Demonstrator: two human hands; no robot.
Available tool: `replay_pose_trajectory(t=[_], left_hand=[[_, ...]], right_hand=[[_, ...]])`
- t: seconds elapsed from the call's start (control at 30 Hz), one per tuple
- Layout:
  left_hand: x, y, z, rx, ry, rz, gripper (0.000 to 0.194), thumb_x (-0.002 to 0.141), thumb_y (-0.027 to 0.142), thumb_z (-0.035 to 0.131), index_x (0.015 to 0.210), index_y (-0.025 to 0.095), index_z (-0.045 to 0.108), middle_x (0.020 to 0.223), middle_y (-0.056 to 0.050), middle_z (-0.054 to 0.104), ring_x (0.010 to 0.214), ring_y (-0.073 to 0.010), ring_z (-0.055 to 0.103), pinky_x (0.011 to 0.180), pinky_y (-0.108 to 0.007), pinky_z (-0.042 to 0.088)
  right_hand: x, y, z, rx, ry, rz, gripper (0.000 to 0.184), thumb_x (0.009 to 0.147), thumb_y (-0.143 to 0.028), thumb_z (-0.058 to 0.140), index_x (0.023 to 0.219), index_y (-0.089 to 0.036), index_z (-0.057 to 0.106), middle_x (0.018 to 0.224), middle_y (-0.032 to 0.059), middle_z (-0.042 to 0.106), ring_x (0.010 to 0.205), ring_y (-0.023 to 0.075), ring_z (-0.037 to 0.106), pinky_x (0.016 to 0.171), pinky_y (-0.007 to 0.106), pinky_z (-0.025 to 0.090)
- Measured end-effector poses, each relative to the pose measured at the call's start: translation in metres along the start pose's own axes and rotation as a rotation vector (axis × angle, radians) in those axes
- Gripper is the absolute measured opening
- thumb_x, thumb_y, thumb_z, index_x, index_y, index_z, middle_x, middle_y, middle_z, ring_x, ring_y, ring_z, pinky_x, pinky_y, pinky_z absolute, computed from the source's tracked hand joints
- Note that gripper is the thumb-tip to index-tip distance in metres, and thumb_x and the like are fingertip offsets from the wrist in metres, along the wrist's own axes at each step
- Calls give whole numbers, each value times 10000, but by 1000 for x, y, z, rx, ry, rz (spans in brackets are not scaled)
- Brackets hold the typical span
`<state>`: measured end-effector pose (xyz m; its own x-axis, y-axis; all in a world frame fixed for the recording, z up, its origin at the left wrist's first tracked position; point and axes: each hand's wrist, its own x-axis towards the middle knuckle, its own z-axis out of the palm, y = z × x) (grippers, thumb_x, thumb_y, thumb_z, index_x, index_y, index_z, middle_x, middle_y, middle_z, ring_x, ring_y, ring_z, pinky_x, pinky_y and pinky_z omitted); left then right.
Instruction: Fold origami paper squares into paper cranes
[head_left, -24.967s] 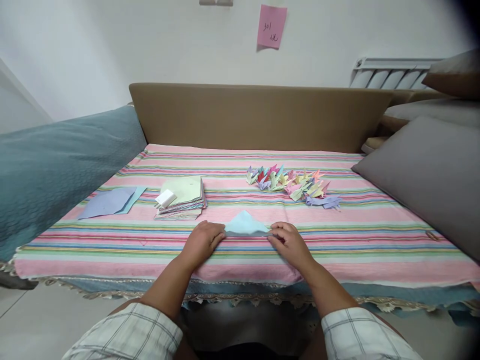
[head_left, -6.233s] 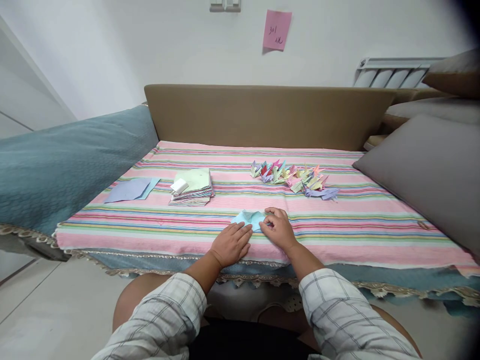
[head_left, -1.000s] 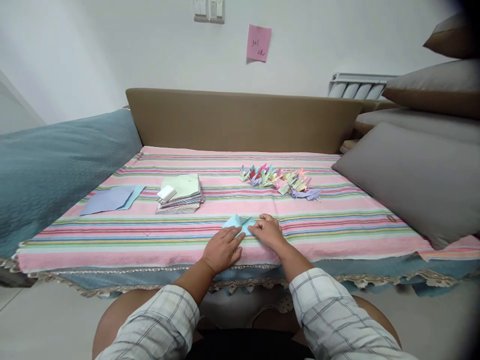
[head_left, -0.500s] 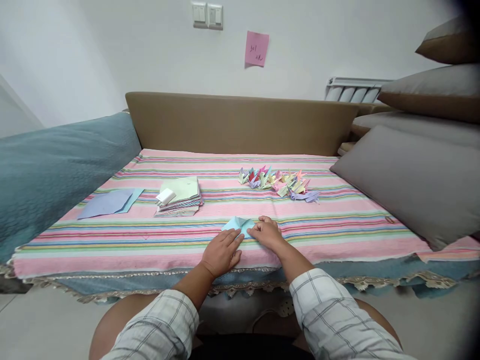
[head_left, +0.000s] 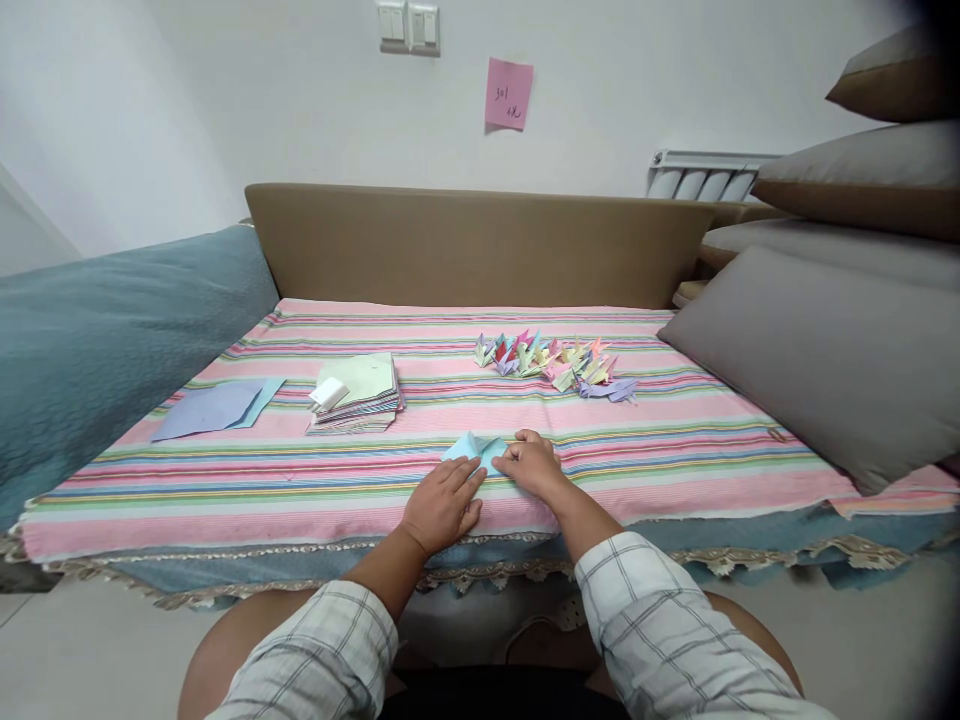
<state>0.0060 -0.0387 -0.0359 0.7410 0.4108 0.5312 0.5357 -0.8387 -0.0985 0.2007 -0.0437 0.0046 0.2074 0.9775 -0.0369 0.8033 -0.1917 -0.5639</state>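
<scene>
A light blue sheet of origami paper [head_left: 472, 446], partly folded with a raised flap, lies on the striped cloth in front of me. My left hand [head_left: 444, 502] rests on its near left edge, fingers stretched out flat and pressing it down. At its right corner my right hand [head_left: 531, 465] is closed, thumb and index finger pinching the paper's edge. Part of the sheet is hidden beneath my fingers.
Behind the hands, several folded paper cranes [head_left: 559, 362] lie in a cluster. A stack of coloured paper [head_left: 367, 390] with a white block [head_left: 328, 393] on top stands left of centre. Loose purple paper [head_left: 206, 410] lies farther left. Grey cushions [head_left: 817, 350] pile up at the right.
The view has shifted very slightly. Both hands keep almost the same positions on the light blue paper, and its folded shape looks unchanged.
</scene>
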Motion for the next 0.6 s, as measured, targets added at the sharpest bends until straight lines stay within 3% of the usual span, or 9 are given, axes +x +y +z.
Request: replay_pose_trajectory(t=[0.37, 0.6], left_hand=[[1, 0, -2, 0, -16, -2, 426, 831, 269, 494, 1241, 160, 538, 1261, -121, 570, 1148, -257, 526, 984, -436, 427], [4, 1, -3, -5, -45, 9, 432, 837, 256, 486, 1258, 170, 527, 1249, -124, 571, 1146, -245, 523, 993, -427, 420]], right_hand=[[0, 0, -1, 36, -3, 4, 148, 698, -416, 660, 662, -282, 713, 1295, 5, 468, 1191, 284, 396, 941, 452, 330], [-4, 0, 6, 24, 45, -3, 226, 673, -461, 658, 620, -241, 659, 1317, 14, 458, 1201, 282, 378, 944, 461, 306]])
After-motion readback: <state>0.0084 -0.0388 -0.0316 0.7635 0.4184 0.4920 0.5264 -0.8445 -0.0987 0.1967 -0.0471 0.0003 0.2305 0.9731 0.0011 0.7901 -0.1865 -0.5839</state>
